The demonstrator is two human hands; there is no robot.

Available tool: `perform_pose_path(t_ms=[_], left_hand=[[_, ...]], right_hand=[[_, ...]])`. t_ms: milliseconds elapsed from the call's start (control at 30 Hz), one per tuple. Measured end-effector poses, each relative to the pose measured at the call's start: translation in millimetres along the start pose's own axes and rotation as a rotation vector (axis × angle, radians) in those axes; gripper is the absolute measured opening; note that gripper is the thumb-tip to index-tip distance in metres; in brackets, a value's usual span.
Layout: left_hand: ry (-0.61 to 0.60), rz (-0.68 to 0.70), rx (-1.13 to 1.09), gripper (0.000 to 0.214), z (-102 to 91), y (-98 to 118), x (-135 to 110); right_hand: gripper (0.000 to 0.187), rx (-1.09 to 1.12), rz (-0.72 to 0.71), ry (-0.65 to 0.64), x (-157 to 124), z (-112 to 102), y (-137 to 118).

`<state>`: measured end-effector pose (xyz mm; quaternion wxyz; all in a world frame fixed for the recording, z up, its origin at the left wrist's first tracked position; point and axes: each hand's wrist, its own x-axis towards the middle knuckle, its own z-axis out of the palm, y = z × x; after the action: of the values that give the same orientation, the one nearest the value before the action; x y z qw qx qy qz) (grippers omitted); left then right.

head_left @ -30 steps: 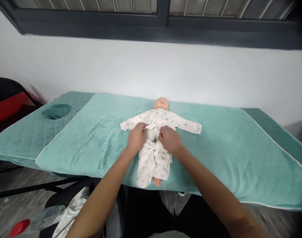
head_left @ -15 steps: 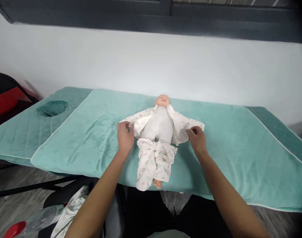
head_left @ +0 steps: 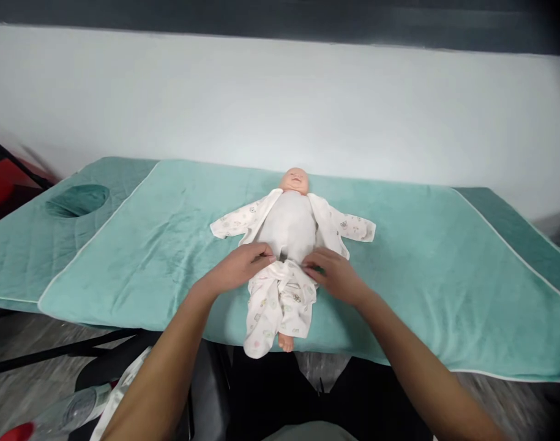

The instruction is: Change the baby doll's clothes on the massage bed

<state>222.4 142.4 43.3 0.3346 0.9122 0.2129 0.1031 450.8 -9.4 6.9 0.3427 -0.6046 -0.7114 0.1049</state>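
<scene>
A baby doll (head_left: pixel 292 208) lies on its back on a teal towel (head_left: pixel 399 275), head toward the wall. Its white printed top (head_left: pixel 344 225) is spread open to both sides, baring the pale torso. White printed trousers (head_left: pixel 280 303) are bunched around the legs, one foot poking out at the table's near edge. My left hand (head_left: pixel 240 266) rests at the doll's waist on the left, fingers curled on the trouser waistband. My right hand (head_left: pixel 332 272) sits at the waist on the right, fingers pinched on the same waistband.
The towel covers a padded teal table (head_left: pixel 27 245) with a face hole (head_left: pixel 76 199) at the left end. A white wall stands behind it. A red and black chair (head_left: pixel 4 177) is at far left. White cloth and a plastic bottle (head_left: pixel 63 416) lie on the floor lower left.
Both hands left the edges of the opened top and came inward and down to the doll's waist, onto the trousers. The view tilted down a little.
</scene>
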Motion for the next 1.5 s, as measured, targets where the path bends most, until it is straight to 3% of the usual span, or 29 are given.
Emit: perform_pose_path(t_ms=[67, 133, 200, 300, 433, 567, 667, 733, 867, 1000, 1167, 1267, 1333, 1400, 1500], left_hand=[[-0.060, -0.029, 0.017, 0.029, -5.3, 2.0, -1.0], [-0.131, -0.036, 0.036, 0.026, -9.8, 1.6, -3.5], [-0.230, -0.040, 0.046, 0.022, -13.3, 0.7, -5.9], [-0.305, 0.034, 0.079, 0.017, -15.5, 2.0, -6.1], [-0.137, 0.129, 0.099, 0.020, -10.8, 4.6, 1.3], [0.076, -0.006, 0.060, 0.024, 2.2, -4.0, 11.6], [0.244, -0.081, 0.034, 0.022, 14.0, -12.0, 16.4], [0.387, -0.092, 0.007, 0.019, 21.4, -14.4, 19.4], [0.626, -0.121, -0.118, 0.018, 30.9, -15.8, 38.1], [0.673, -0.167, -0.242, 0.018, 27.0, -29.2, 74.3], [0.609, -0.153, -0.337, 0.021, 18.4, -53.9, 97.3], [0.591, -0.052, -0.225, 0.028, 18.6, -63.3, 95.7], [0.660, -0.016, -0.109, 0.036, 18.8, -69.0, 96.3], [0.730, -0.045, 0.002, 0.044, 17.7, -74.7, 100.3], [0.729, -0.128, 0.194, 0.044, 14.1, -81.9, 108.1]], right_hand=[[0.018, 0.049, 0.011, -0.202, 7.4, -1.7, -6.7], [0.022, 0.075, 0.050, -0.325, 10.6, -2.4, -8.9], [0.021, 0.027, 0.044, -0.360, 10.5, -0.9, -9.7], [0.021, -0.098, -0.039, -0.308, 8.6, 3.9, -10.7], [0.025, -0.131, -0.033, -0.141, 11.3, 8.1, -5.0], [0.023, -0.126, -0.033, 0.166, 20.7, 9.0, 9.7], [0.019, -0.097, -0.036, 0.242, 31.2, 8.0, 20.8], [0.016, -0.042, 0.037, 0.230, 41.1, 4.7, 28.5], [0.018, 0.175, 0.334, 0.295, 67.0, -1.4, 48.4], [0.022, 0.330, 0.448, 0.426, 82.2, 11.8, 64.7], [0.017, 0.094, 0.345, 0.515, 74.5, 31.9, 70.9], [0.014, 0.135, 0.173, 0.527, 70.8, 30.1, 74.7], [0.014, 0.140, 0.106, 0.548, 71.0, 27.0, 78.5], [0.021, 0.078, 0.122, 0.599, 72.3, 25.1, 83.4], [0.032, -0.131, 0.219, 0.640, 73.8, 25.5, 90.9]])
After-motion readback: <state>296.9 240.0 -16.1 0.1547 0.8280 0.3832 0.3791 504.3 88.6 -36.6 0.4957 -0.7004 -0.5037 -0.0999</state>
